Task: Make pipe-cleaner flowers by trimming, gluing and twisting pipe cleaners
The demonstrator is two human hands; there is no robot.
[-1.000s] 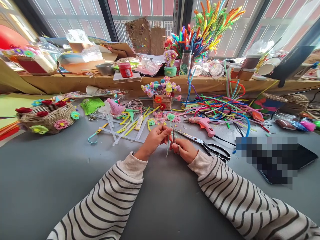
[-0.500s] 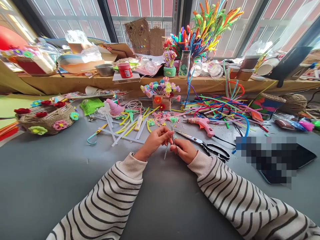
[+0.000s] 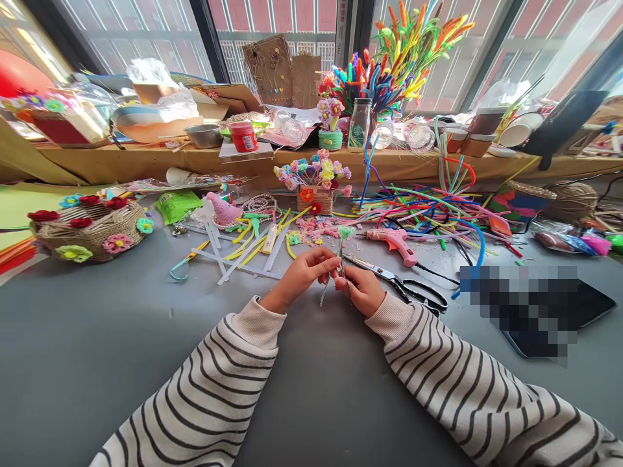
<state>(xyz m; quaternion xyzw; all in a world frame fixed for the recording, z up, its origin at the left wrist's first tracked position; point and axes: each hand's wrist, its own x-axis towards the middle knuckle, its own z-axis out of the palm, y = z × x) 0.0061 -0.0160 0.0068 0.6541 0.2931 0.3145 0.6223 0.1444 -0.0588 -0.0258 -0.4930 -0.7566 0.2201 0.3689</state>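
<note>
My left hand (image 3: 311,272) and my right hand (image 3: 361,290) meet over the grey table (image 3: 311,389), both with fingers pinched. A pale green fuzzy flower (image 3: 346,232) stands up above the fingertips on a thin stem held between them. Below my left fingers a thin whitish strand (image 3: 324,296) pokes out at a slant. Some slim, dark, metallic-looking part shows at my right fingers, too small to name. Large black-handled scissors (image 3: 418,292) lie just right of my right hand. Behind them rests a pink glue gun (image 3: 396,245).
Clear glue sticks (image 3: 243,263) and a crochet hook (image 3: 187,263) lie to the left. Colourful pipe cleaners (image 3: 413,207) are heaped at the back right. A twine basket (image 3: 92,227) stands far left, a flower box (image 3: 315,198) at the back, a partly blurred phone (image 3: 588,305) on the right.
The green flower has shifted slightly to the right, and its head is turned a little differently. My right hand has moved slightly rightward; my left hand stays nearly in place.
</note>
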